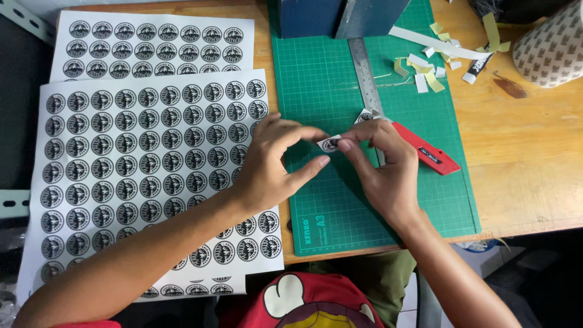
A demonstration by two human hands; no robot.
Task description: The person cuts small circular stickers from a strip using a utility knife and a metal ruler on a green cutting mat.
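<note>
Both hands, left hand [273, 159] and right hand [379, 164], pinch one small round sticker [330, 143], seemingly above the green cutting mat [328, 200].

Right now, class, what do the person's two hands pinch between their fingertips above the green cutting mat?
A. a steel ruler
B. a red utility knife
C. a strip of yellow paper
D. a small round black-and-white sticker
D: both the left hand and the right hand pinch the small round black-and-white sticker; the red utility knife lies on the green cutting mat.

Both hands meet fingertip to fingertip — left [273, 161], right [379, 164] — pinching.
</note>
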